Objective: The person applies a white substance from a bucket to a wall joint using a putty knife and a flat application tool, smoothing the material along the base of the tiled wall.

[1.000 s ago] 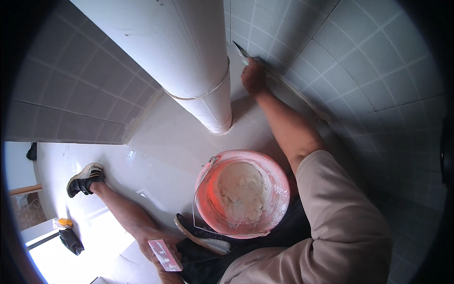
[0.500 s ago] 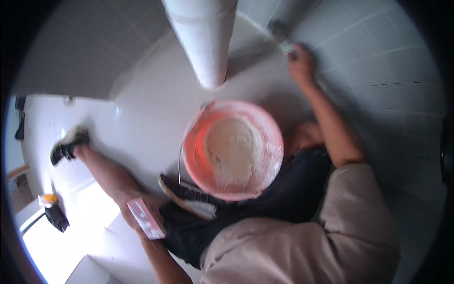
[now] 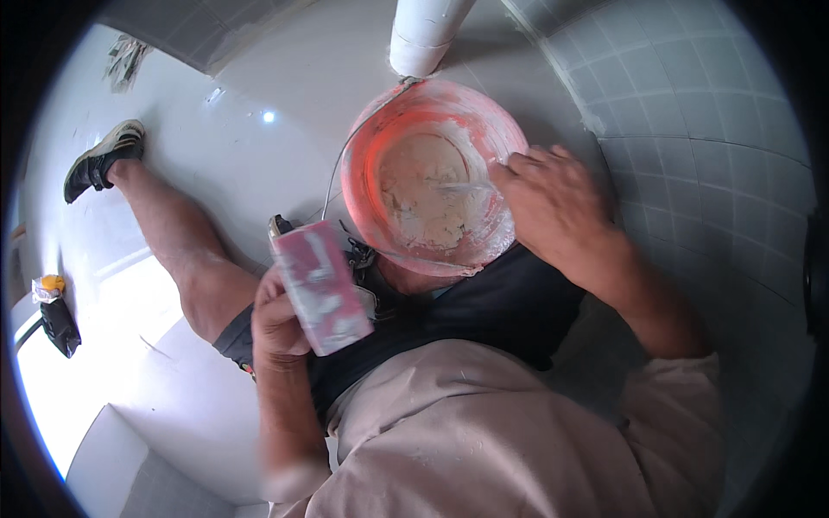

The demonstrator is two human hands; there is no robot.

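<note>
A pink bucket [image 3: 364, 177] with a wire handle stands between my legs, its inside walls smeared white. Thick off-white paste [image 3: 421, 194] covers its bottom. My right hand [image 3: 557, 207] is at the bucket's right rim, fingers closed around a putty knife [image 3: 466, 187] whose blurred blade reaches over the paste. The knife's grip is hidden by the fingers. Left of the bucket's lower edge, my left hand [image 3: 281, 318] holds a pink rectangular board [image 3: 321, 281] with white paste smears on its upper face.
A white pipe [image 3: 423, 39] rises from the floor behind the bucket. Grey tiled wall [image 3: 691, 112] runs along the right. My left leg [image 3: 177, 216] stretches out on the pale floor. A black and yellow bag [image 3: 59, 319] lies at the far left.
My right hand has come back from the wall's foot beyond the pipe to the bucket, bringing the putty knife over the paste. My left hand has raised the pink board closer to the bucket.
</note>
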